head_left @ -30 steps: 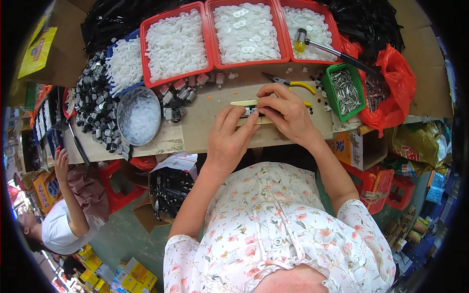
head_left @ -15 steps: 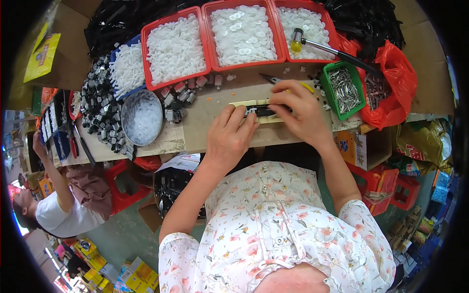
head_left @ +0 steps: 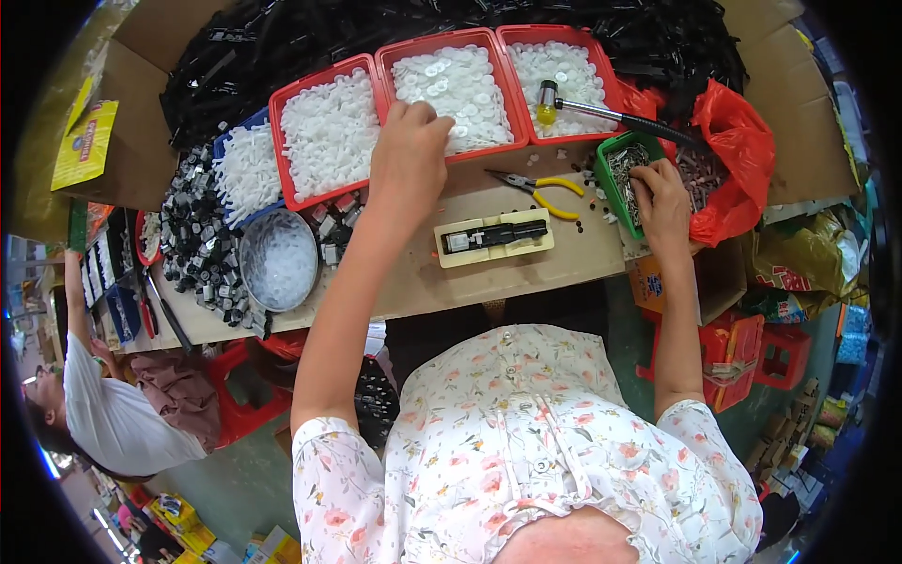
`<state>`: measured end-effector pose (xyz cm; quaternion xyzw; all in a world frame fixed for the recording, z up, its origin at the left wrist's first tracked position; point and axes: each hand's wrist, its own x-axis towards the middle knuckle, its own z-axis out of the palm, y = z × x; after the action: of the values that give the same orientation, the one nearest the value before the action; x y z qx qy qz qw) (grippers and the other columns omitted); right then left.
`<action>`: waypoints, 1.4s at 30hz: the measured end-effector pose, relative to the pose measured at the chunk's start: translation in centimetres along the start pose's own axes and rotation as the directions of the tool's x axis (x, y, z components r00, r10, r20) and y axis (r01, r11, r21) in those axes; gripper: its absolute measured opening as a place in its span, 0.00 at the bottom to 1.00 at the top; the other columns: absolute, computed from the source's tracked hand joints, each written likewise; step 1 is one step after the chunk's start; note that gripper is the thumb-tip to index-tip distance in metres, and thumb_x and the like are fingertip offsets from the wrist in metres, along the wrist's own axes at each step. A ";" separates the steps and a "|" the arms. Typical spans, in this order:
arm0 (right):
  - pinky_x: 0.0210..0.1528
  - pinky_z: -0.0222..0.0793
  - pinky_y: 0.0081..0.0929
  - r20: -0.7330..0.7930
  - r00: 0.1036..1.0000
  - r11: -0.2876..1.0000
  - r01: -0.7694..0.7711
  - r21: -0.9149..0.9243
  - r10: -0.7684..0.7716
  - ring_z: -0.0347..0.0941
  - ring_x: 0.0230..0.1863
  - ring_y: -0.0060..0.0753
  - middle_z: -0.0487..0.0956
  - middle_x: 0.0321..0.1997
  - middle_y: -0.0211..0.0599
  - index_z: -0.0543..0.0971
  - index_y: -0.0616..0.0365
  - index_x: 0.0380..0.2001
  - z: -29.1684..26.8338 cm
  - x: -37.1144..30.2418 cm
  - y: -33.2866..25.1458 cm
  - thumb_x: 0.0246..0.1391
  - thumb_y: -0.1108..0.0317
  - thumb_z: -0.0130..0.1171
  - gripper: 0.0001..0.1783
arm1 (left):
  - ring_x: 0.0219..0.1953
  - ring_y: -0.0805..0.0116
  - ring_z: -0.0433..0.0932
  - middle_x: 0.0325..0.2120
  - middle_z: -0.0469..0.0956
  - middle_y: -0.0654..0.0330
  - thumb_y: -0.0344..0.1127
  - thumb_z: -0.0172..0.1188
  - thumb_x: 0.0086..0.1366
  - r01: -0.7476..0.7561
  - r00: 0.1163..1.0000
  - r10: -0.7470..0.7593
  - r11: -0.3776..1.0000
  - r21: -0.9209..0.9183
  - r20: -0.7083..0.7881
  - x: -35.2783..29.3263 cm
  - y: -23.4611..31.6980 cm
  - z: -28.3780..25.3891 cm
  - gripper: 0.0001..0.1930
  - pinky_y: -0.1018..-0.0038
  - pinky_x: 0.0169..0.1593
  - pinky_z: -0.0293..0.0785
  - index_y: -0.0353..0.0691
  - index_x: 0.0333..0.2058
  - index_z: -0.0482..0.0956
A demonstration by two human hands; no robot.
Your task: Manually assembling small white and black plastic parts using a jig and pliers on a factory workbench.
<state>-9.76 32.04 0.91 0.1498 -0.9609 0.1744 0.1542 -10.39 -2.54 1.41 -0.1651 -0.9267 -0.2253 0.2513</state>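
Observation:
My left hand (head_left: pixel 411 160) is at the near left corner of the middle red tray (head_left: pixel 526 132), fingers curled down over its white plastic discs (head_left: pixel 456 80). Whatever its fingertips hold is hidden. My right hand (head_left: pixel 665 202) dips into the green tray (head_left: pixel 606 180) of small metal pins (head_left: pixel 624 162), with thumb and fingertips drawn together. I cannot make out a pin between them. Between my arms, a cream holder (head_left: pixel 498 256) lies on the table, with a long black plastic part (head_left: pixel 507 232) set in it and a small pale piece at its left end.
Pliers with yellow handles (head_left: pixel 559 195) lie behind the holder. A hammer (head_left: pixel 601 112) rests across the right red tray (head_left: pixel 615 94). At left stand a round metal bowl (head_left: pixel 252 268) and a heap of black-and-silver parts (head_left: pixel 193 226). A person in white (head_left: pixel 113 404) works farther left.
Both hands have left the black part in the holder. My left hand has moved up to the middle tray, my right hand rightward into the green tray.

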 end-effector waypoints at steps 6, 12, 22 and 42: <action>0.39 0.70 0.39 -0.042 0.999 1.000 0.016 0.021 -0.015 0.76 0.37 0.48 0.78 0.31 0.43 0.83 0.64 0.34 -0.4 0.0 0.5 0.50 0.75 0.64 0.07 | 0.40 0.54 0.73 0.32 0.78 0.54 0.24 0.63 0.54 -0.017 0.979 -0.008 0.992 0.123 0.202 2.7 -1.8 1.7 0.08 0.63 0.47 0.73 0.36 0.34 0.85; 0.39 0.71 0.27 -0.136 0.989 0.980 -0.023 0.197 0.050 0.78 0.36 0.34 0.80 0.33 0.41 0.82 0.66 0.36 -1.0 -0.6 -0.3 0.53 0.79 0.63 0.06 | 0.39 0.53 0.74 0.28 0.78 0.54 0.24 0.61 0.53 -0.105 0.988 0.099 0.994 0.045 0.119 3.0 -2.5 1.7 0.04 0.63 0.43 0.75 0.36 0.26 0.84; 0.47 0.73 0.23 -0.032 0.999 0.497 0.023 0.867 0.009 0.78 0.43 0.29 0.82 0.40 0.39 0.82 0.66 0.34 1.6 0.9 -10.2 0.53 0.83 0.62 0.05 | 0.33 0.76 0.81 0.33 0.84 0.60 0.28 0.63 0.65 0.576 0.738 -0.545 0.204 -0.791 0.397 -1.8 6.3 -1.1 0.08 0.78 0.39 0.79 0.29 0.40 0.85; 0.41 0.74 0.32 -0.320 0.864 0.764 0.496 0.412 -0.388 0.79 0.39 0.43 0.82 0.41 0.41 0.83 0.60 0.37 3.7 -0.3 -13.5 0.45 0.80 0.68 0.13 | 0.35 0.79 0.81 0.35 0.84 0.60 0.25 0.64 0.64 0.491 0.705 -0.623 0.082 -0.867 0.339 -6.1 8.4 -0.2 0.08 0.82 0.42 0.77 0.29 0.42 0.84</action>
<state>-5.82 18.65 1.40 0.3870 -0.8008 0.3812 0.2523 -1.77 3.29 1.07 0.1032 -0.6010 -0.7902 0.0608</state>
